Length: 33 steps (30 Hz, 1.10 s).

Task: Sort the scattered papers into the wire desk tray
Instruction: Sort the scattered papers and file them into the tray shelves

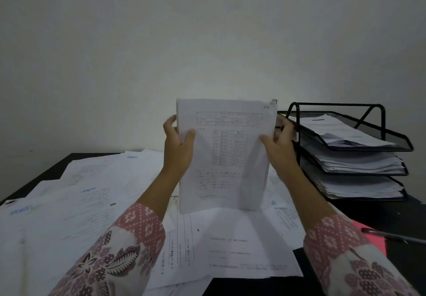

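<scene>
We hold a stapled sheaf of printed pages [224, 155] upright in front of us, its bottom edge down near the loose papers [87, 203] spread over the counter [368, 210]. Our left hand [178, 148] pinches the sheaf's left edge, thumb on the front, fingers curled behind; our right hand [280, 143] grips the right edge the same way. Held like this, printed tables facing us, the sheaf is likely being read to decide which tier it belongs in, or squared up before filing.

The three-tier wire desk tray [345, 150] stands just to the right, against the wall [207, 42], with every tier already carrying paper; the lower two look quite full, the top one has more room. Our right hand sits close to the tray's near corner, so the sheaf has to be laid flat before it can slide in.

A pen [396, 237] lies on a pink sheet [378, 240] at the right edge, clear of the path.
</scene>
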Each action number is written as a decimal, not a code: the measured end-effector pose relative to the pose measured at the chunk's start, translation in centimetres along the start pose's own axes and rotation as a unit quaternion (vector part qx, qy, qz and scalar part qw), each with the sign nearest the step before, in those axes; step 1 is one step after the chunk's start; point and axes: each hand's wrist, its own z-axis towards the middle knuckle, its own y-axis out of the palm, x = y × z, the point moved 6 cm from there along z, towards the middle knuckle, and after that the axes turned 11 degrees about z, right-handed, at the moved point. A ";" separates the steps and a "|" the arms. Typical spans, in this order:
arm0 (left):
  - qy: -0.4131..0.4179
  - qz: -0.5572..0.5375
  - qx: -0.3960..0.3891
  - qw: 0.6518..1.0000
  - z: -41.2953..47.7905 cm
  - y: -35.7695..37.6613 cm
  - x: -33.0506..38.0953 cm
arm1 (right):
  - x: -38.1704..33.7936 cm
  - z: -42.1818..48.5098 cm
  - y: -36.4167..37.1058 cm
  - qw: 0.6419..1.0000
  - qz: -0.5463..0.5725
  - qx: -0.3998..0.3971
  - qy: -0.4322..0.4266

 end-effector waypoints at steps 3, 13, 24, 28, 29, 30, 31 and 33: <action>-0.073 0.000 -0.025 0.997 -1.8 0.9 -2.9 | 3.4 -1.8 -0.4 0.997 0.001 0.007 0.078; -0.105 0.104 -0.047 0.988 -5.4 2.0 -6.0 | 7.4 -5.2 -0.6 0.987 -0.098 0.015 0.124; -0.114 0.122 -0.271 0.948 -5.2 5.7 -3.3 | 3.7 -3.1 -8.2 0.975 -0.089 0.094 0.181; -0.117 0.171 -0.368 0.906 -6.9 7.9 -2.9 | 4.7 -5.1 -11.5 0.960 -0.042 0.131 0.243; -0.123 0.178 -0.385 0.897 -7.6 8.6 -2.9 | 5.2 -5.7 -12.4 0.956 -0.041 0.132 0.260; -0.131 0.180 -0.396 0.891 -7.9 8.8 -3.0 | 5.6 -6.2 -12.5 0.952 -0.041 0.129 0.275; -0.139 0.176 -0.408 0.885 -8.4 9.3 -3.1 | 5.8 -6.8 -13.2 0.949 -0.047 0.126 0.286; -0.160 0.157 -0.423 0.878 -9.5 10.3 -3.4 | 6.2 -7.7 -14.5 0.943 -0.064 0.125 0.302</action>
